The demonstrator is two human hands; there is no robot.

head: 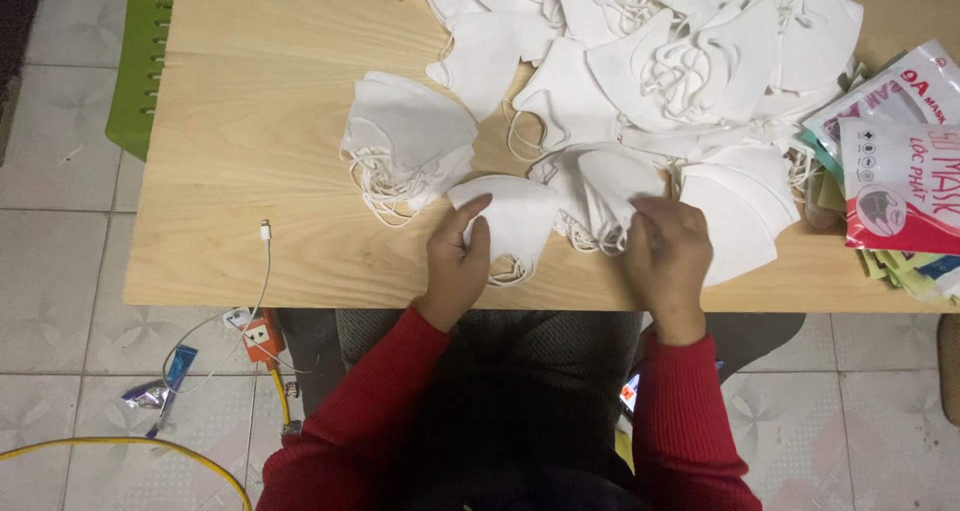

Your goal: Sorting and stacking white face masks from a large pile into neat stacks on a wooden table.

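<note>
Pale wooden table (260,121) fills my view, heaped with white face masks (690,61) at the far side. My left hand (458,261) pinches one folded mask (515,216) near the front edge, while my right hand (668,251) closes its fingers on a small stack (605,186) (ear loops dangling) just beside it.

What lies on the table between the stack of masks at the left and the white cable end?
Nothing: in the head view, bare wooden table separates the mask stack from the cable end.
</note>
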